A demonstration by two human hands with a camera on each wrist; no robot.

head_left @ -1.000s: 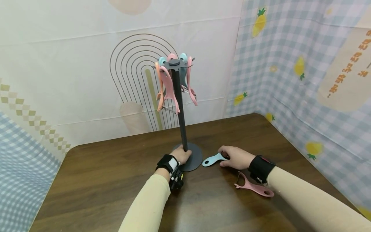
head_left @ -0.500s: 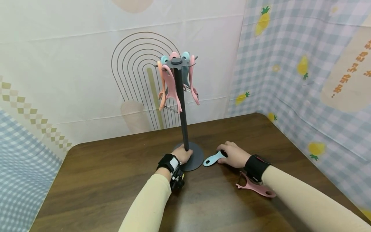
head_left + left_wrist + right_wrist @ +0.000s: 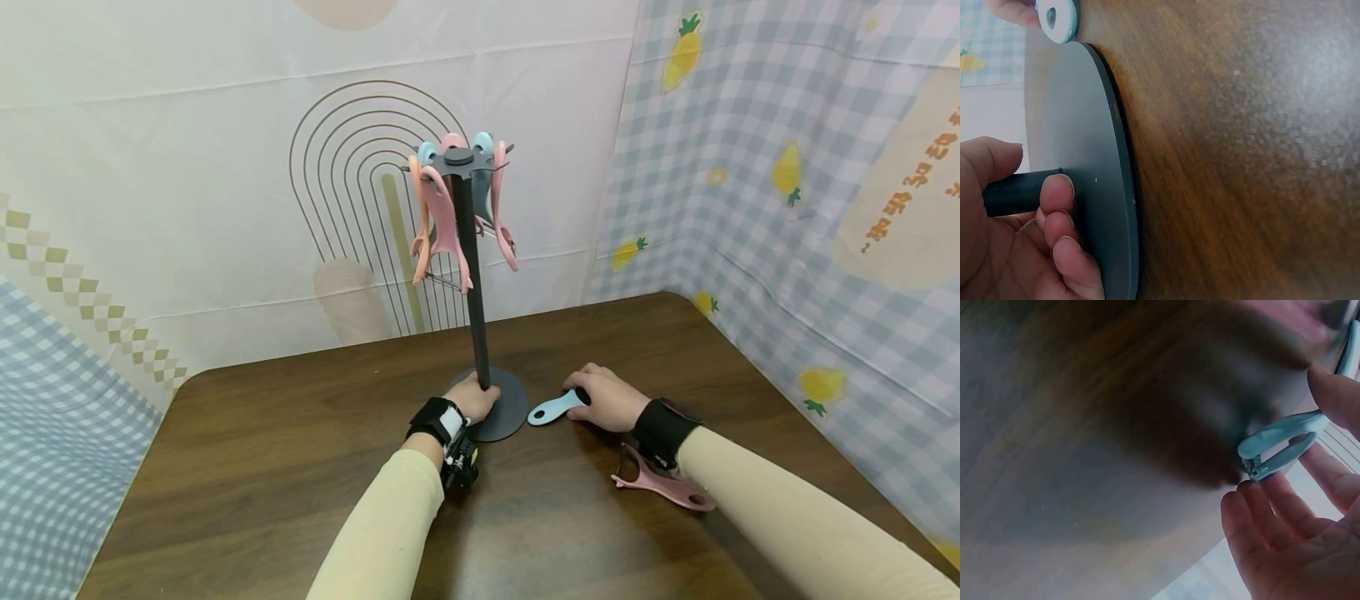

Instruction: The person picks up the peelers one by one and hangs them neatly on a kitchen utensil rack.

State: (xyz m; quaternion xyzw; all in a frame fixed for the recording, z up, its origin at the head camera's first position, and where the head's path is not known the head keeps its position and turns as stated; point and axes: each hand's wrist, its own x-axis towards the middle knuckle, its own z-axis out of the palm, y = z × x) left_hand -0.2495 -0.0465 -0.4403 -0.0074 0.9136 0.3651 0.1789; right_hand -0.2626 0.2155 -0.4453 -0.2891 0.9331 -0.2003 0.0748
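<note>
My left hand (image 3: 472, 400) grips the dark pole (image 3: 476, 321) of a stand just above its round base (image 3: 512, 408). In the left wrist view the thumb and curled fingers wrap the pole close over the base plate (image 3: 1088, 137). To the right of the base, my right hand (image 3: 609, 402) pinches a light-blue peeler (image 3: 551, 408) by its head end, its holed handle pointing toward the stand. The right wrist view shows the blue peeler's forked head (image 3: 1282, 437) between thumb and fingers. A pink peeler (image 3: 667, 487) lies on the table by the right wrist.
Several peelers hang from hooks at the stand's top, among them a pink peeler (image 3: 444, 221) and an orange peeler (image 3: 420, 242). The brown wooden table (image 3: 285, 467) meets a white printed cloth (image 3: 187, 208) behind and a checked cloth (image 3: 750, 167) at the right.
My right hand has shifted slightly left and closed in on the blue peeler's head, and the peeler's handle has tipped a little. The left hand keeps its grip on the pole.
</note>
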